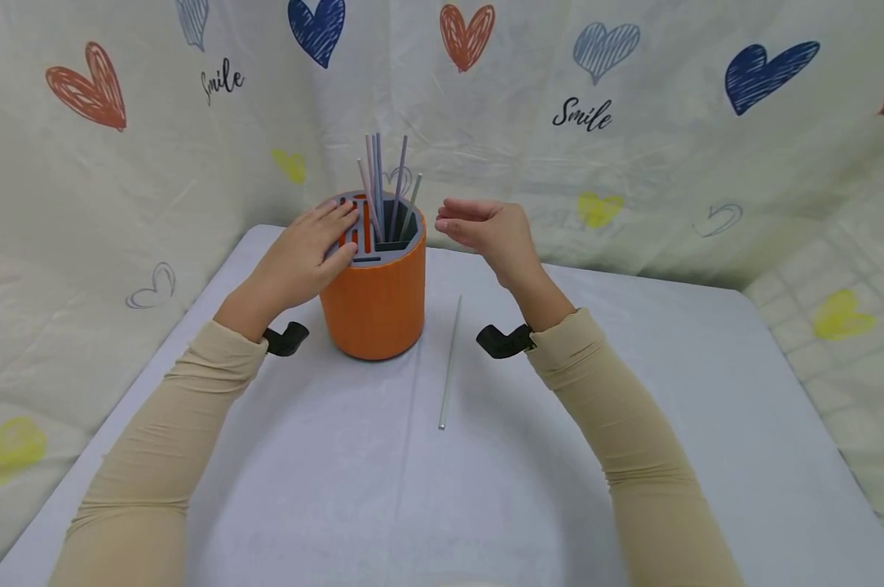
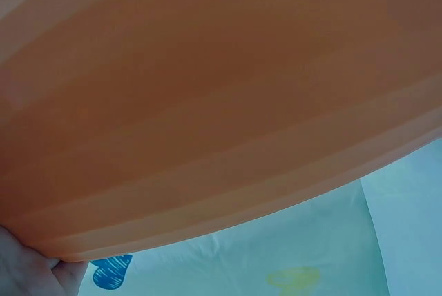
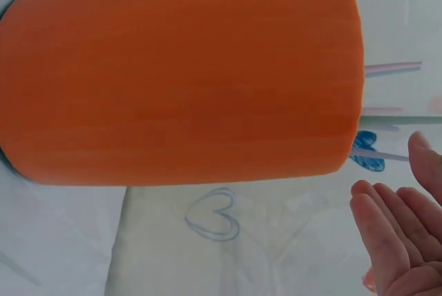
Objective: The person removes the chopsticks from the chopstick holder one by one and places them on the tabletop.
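Observation:
An orange cylindrical holder (image 1: 373, 314) with a grey slotted top stands upright on the table. Several thin straws (image 1: 378, 175), pinkish, bluish and greenish, lean out of its open compartment. My left hand (image 1: 302, 249) rests on the left part of the slotted top, fingers laid across it; in the left wrist view the holder's wall fills most of the picture. To the right of the rim, apart from it, my right hand (image 1: 489, 232) hovers with slightly bent fingers and nothing in them. One pale, clear-looking straw (image 1: 451, 363) lies on the tabletop, right of the holder.
A white cloth covers the table (image 1: 369, 489). Behind and beside it hangs a pale curtain (image 1: 655, 179) printed with hearts and the word Smile. Black camera mounts (image 1: 504, 342) sit at both wrists.

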`<action>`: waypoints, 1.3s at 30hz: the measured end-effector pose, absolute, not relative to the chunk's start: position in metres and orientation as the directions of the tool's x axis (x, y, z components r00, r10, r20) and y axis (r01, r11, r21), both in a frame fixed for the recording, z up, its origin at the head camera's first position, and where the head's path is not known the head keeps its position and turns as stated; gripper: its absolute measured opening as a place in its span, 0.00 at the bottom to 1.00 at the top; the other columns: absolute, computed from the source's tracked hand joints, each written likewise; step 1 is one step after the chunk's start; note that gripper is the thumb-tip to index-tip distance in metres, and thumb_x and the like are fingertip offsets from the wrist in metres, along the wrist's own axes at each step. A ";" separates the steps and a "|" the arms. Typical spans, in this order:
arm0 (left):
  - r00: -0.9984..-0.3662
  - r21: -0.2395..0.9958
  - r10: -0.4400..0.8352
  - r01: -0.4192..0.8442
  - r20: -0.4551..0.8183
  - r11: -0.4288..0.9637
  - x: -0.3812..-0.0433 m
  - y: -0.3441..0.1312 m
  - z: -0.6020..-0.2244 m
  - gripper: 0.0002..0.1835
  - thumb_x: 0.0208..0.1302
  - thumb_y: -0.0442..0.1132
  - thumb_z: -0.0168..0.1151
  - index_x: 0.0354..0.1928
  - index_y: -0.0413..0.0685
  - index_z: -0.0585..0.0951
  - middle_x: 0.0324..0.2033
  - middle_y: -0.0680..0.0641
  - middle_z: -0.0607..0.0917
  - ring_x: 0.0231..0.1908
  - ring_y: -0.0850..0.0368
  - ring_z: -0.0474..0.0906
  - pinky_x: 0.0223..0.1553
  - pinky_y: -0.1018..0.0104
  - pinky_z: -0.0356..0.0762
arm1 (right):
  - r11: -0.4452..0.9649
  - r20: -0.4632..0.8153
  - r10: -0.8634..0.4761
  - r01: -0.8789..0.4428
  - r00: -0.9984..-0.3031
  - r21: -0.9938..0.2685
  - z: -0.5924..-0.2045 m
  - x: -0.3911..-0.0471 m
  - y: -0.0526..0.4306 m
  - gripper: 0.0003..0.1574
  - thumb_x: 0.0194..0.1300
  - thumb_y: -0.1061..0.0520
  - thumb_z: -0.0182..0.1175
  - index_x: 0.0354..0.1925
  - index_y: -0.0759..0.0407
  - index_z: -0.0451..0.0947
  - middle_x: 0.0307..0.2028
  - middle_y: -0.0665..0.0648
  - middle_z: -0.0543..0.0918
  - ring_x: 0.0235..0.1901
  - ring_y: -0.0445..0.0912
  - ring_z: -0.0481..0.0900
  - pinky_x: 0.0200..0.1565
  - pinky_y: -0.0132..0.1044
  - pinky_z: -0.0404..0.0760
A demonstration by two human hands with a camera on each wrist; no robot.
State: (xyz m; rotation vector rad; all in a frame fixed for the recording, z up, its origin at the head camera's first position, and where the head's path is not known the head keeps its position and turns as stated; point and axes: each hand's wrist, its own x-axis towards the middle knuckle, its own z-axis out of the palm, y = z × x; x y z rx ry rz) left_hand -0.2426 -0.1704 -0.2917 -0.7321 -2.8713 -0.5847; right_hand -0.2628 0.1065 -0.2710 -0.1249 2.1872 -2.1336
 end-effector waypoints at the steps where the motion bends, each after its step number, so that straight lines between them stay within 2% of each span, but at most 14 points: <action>1: -0.877 0.337 0.435 0.481 0.205 0.810 -0.242 -0.170 -0.292 0.32 0.76 0.48 0.42 0.75 0.39 0.60 0.77 0.40 0.59 0.78 0.43 0.47 0.80 0.49 0.42 | 0.034 0.012 -0.124 -0.016 -0.992 -0.999 -0.269 -0.263 0.104 0.27 0.57 0.60 0.72 0.56 0.60 0.83 0.50 0.59 0.88 0.49 0.44 0.87 0.54 0.35 0.85; 8: -0.880 0.336 0.432 0.474 0.197 0.814 -0.241 -0.171 -0.293 0.32 0.76 0.49 0.42 0.76 0.40 0.60 0.77 0.41 0.59 0.79 0.43 0.47 0.80 0.49 0.42 | 0.035 0.091 -0.187 -0.099 -0.978 -0.994 -0.263 -0.266 0.086 0.30 0.58 0.64 0.71 0.60 0.62 0.80 0.57 0.62 0.84 0.56 0.47 0.84 0.57 0.36 0.83; 15: -0.877 0.343 0.432 0.480 0.210 0.807 -0.242 -0.171 -0.293 0.32 0.76 0.49 0.42 0.75 0.40 0.60 0.76 0.40 0.59 0.78 0.43 0.47 0.80 0.48 0.43 | 0.053 0.167 -0.178 -0.179 -0.970 -0.982 -0.266 -0.270 0.072 0.28 0.57 0.66 0.71 0.57 0.65 0.81 0.54 0.65 0.85 0.55 0.49 0.85 0.55 0.36 0.84; 20: -0.872 0.339 0.437 0.488 0.220 0.804 -0.244 -0.171 -0.294 0.32 0.76 0.49 0.42 0.75 0.39 0.61 0.76 0.40 0.59 0.78 0.43 0.48 0.80 0.48 0.43 | 0.113 0.207 -0.137 -0.223 -0.969 -0.968 -0.268 -0.271 0.068 0.23 0.58 0.64 0.71 0.54 0.64 0.84 0.49 0.63 0.88 0.50 0.46 0.87 0.53 0.34 0.85; 25: -0.872 0.341 0.442 0.490 0.212 0.802 -0.245 -0.171 -0.294 0.32 0.76 0.49 0.42 0.75 0.40 0.60 0.77 0.40 0.59 0.78 0.43 0.47 0.80 0.48 0.43 | 0.105 0.232 -0.093 -0.241 -0.968 -0.965 -0.268 -0.272 0.067 0.15 0.60 0.63 0.69 0.46 0.66 0.87 0.37 0.54 0.91 0.41 0.41 0.88 0.51 0.35 0.86; 29: -0.874 0.346 0.440 0.485 0.205 0.803 -0.245 -0.171 -0.294 0.32 0.76 0.49 0.42 0.75 0.40 0.60 0.77 0.40 0.59 0.79 0.43 0.47 0.80 0.48 0.43 | 0.069 0.300 -0.055 -0.303 -0.952 -0.950 -0.262 -0.271 0.068 0.14 0.58 0.62 0.71 0.43 0.67 0.87 0.31 0.47 0.89 0.37 0.38 0.87 0.50 0.35 0.86; 35: -0.875 0.339 0.439 0.484 0.205 0.807 -0.246 -0.172 -0.294 0.32 0.76 0.49 0.41 0.75 0.40 0.60 0.77 0.40 0.58 0.79 0.43 0.46 0.80 0.49 0.42 | -0.056 0.419 -0.032 -0.417 -0.908 -0.907 -0.241 -0.266 0.072 0.13 0.60 0.65 0.68 0.44 0.72 0.86 0.32 0.50 0.89 0.36 0.39 0.88 0.51 0.36 0.86; 39: -0.873 0.336 0.442 0.487 0.205 0.806 -0.246 -0.172 -0.293 0.32 0.77 0.49 0.41 0.75 0.40 0.60 0.77 0.40 0.58 0.79 0.43 0.46 0.80 0.49 0.42 | -0.146 0.438 0.006 -0.434 -0.899 -0.889 -0.225 -0.261 0.076 0.12 0.59 0.68 0.68 0.43 0.71 0.86 0.32 0.52 0.90 0.35 0.41 0.88 0.50 0.36 0.87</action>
